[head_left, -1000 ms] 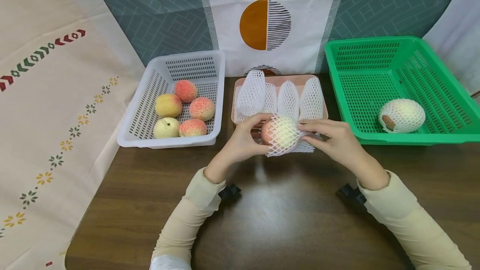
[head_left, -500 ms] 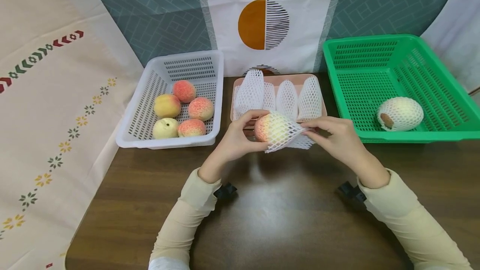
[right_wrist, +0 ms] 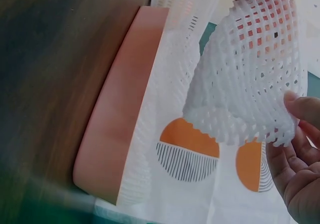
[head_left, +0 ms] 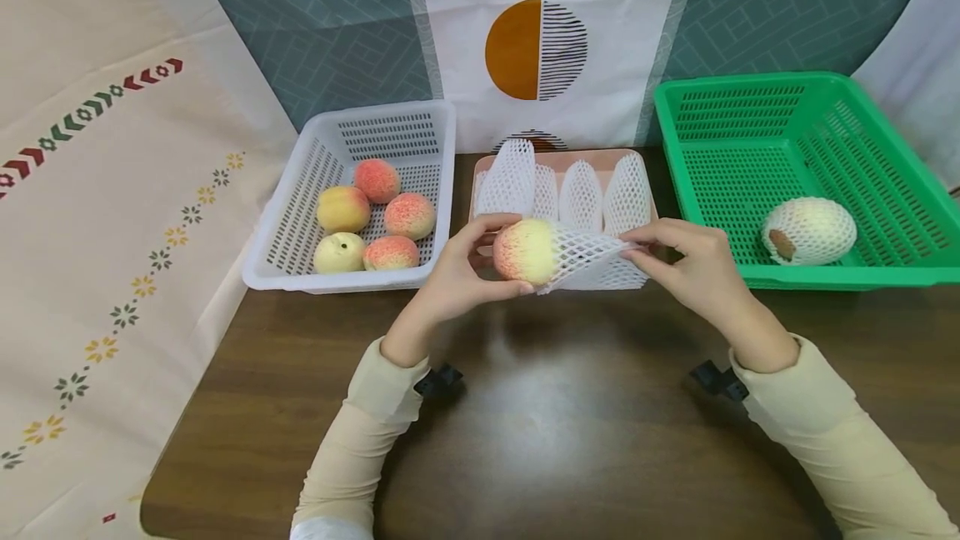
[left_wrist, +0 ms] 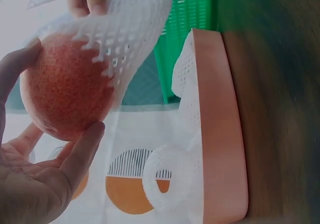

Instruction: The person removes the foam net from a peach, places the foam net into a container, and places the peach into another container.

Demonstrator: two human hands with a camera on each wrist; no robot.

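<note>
A peach (head_left: 522, 252) with a pink blush is held up in front of the pink tray (left_wrist: 220, 129). My left hand (head_left: 467, 267) grips it from the left, thumb below and fingers above. A white foam net sleeve (head_left: 588, 255) covers only the peach's right edge and narrows toward the right. My right hand (head_left: 688, 263) pinches the far end of that sleeve between thumb and fingers. In the right wrist view the mesh of the sleeve (right_wrist: 245, 73) hangs spread out, the peach showing pink through its holes.
Several white foam net sleeves (head_left: 581, 194) lie in the tray. At left a white basket (head_left: 258, 269) holds several peaches (head_left: 409, 216). At right a green basket (head_left: 738, 165) holds one netted fruit (head_left: 810, 231). A patterned cloth (head_left: 536, 48) hangs behind.
My left hand has moved left with the peach, and my right hand slightly right with the sleeve's end. More of the peach is bare, and the sleeve is stretched longer.
</note>
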